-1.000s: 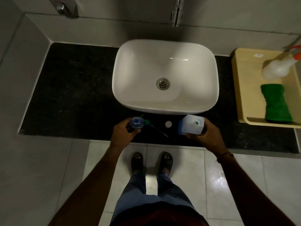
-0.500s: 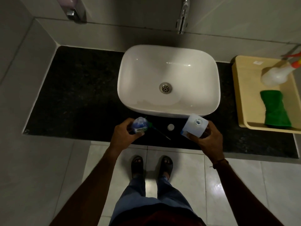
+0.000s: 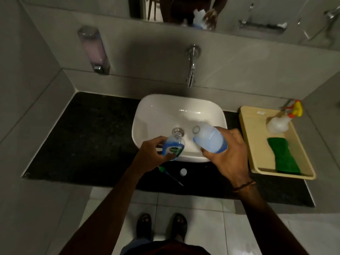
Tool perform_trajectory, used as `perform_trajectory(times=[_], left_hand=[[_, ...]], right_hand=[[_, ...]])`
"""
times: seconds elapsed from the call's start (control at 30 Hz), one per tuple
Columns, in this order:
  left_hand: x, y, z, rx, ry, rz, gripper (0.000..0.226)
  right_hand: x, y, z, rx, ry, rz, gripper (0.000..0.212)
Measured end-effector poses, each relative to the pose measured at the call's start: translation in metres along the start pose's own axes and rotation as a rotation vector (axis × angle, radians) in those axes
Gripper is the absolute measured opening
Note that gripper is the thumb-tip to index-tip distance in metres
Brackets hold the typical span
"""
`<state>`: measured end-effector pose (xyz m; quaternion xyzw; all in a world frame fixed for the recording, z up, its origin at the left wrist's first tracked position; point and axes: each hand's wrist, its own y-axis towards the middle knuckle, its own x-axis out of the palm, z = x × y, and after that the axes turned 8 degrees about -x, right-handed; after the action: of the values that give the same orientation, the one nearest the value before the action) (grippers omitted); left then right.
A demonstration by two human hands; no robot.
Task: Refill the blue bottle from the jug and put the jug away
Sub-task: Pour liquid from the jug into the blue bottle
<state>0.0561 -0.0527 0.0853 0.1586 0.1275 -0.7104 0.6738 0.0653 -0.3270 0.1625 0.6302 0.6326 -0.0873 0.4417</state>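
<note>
My left hand [image 3: 152,154] grips the small blue bottle [image 3: 173,146], which has a green and white label and an uncapped neck, and holds it over the front of the white sink [image 3: 160,109]. My right hand [image 3: 227,155] grips the translucent jug [image 3: 209,138] holding pale blue liquid. The jug is tilted to the left, its open mouth a short way right of the bottle's neck. On the black counter below lie a green-topped pump stem [image 3: 170,174] and a small white cap [image 3: 183,172].
A chrome tap [image 3: 191,70] juts from the wall over the sink. A soap dispenser [image 3: 94,50] hangs on the wall at left. At right a beige tray [image 3: 257,162] holds a white spray bottle [image 3: 279,123] and a green cloth [image 3: 282,155]. The black counter [image 3: 88,140] spans both sides.
Both hands have lifted from the counter's front edge up over the sink. The jug has tipped leftward toward the bottle. The camera has tilted upward, showing the wall and mirror.
</note>
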Motion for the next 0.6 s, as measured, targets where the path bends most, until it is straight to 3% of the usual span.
perform_trajectory(times=[0.27,0.6], left_hand=[[0.0,0.009,0.005,0.022,0.005,-0.024,0.046],[-0.001,0.001,0.0,0.013,-0.029,-0.02,0.042]], right_hand=[[-0.008,0.033,-0.03,-0.13,-0.292,-0.143,0.075],[-0.001,0.029,-0.031,-0.18,-0.423,-0.155,0.08]])
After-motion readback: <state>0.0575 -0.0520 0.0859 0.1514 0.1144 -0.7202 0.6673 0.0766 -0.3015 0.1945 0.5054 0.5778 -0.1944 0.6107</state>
